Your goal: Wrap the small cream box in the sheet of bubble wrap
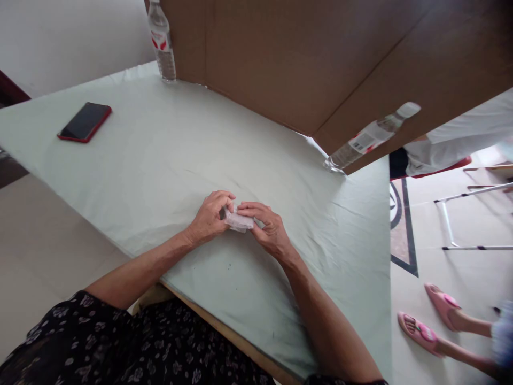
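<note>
A small, pale, see-through plastic packet or box [241, 221] is between my two hands, just above or on the cloth-covered table [160, 155]; its exact kind is not clear. My left hand [212, 214] grips its left end, thumb and fingers curled round it. On the other side, my right hand [269, 227] has fingers along the top edge and the thumb below at the right end. Parts of the packet are hidden behind the fingers.
A phone [85, 123] in a red case lies at the left. One water bottle [161, 45] stands at the back left, another [371, 139] at the right, both against a large cardboard panel [260, 64]. Beyond the table's right edge are a person's feet in pink slippers [425, 334] and a metal frame [449, 224].
</note>
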Demonstrator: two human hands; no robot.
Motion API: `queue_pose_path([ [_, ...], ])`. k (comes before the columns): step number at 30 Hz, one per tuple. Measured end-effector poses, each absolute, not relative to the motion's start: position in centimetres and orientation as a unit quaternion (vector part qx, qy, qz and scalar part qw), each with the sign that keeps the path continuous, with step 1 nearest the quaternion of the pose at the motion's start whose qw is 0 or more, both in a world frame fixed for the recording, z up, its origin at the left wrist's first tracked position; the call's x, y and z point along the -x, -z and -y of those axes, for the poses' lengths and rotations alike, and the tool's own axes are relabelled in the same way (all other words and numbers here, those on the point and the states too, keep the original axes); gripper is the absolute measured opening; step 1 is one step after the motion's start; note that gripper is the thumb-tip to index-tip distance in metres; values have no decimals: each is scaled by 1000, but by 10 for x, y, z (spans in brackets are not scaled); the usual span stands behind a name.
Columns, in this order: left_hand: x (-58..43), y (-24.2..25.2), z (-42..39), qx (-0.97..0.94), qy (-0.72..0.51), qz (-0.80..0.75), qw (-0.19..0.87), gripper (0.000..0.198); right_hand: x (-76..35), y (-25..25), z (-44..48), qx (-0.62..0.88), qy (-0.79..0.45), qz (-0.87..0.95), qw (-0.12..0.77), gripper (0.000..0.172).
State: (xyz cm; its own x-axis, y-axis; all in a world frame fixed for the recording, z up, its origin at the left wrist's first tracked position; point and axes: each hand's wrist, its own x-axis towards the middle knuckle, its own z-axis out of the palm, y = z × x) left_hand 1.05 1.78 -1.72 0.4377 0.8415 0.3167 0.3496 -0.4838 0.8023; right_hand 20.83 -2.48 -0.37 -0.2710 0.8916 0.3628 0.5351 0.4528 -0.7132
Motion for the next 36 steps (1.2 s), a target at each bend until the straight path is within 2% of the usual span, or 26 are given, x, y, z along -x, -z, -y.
queue_pose_path([
  [2, -7, 15, -21, -784, -356, -368, 352, 17, -211, 5, 29, 449, -213, 787, 365, 27],
  [6, 5, 7, -27, -810, -314, -326, 373, 13, -212, 15, 36, 432, -158, 832, 309, 50],
  [11, 19, 0, -28, -840, -247, -285, 391, 42, -208, 30, 32, 458, -131, 815, 329, 37],
  [14, 17, 2, -29, -816, -271, -301, 412, 46, -208, 26, 23, 472, -194, 773, 376, 33],
  [16, 13, 2, -30, -783, -290, -330, 441, 44, -208, 20, 16, 485, -286, 728, 390, 35],
  [20, 12, -2, -34, -688, -237, -396, 560, 36, -206, 8, 10, 497, -490, 625, 349, 37],
  [23, 11, -6, -35, -640, -212, -413, 612, 37, -205, 3, 12, 518, -480, 616, 349, 36],
  [26, 8, -7, -34, -632, -218, -425, 610, 37, -206, 1, 15, 515, -462, 624, 362, 40],
  [31, 6, -3, -34, -657, -233, -428, 575, 38, -206, 8, 17, 496, -485, 619, 369, 68],
  [36, 8, 5, -34, -674, -298, -445, 509, 62, -203, 19, 12, 484, -505, 582, 414, 73],
])
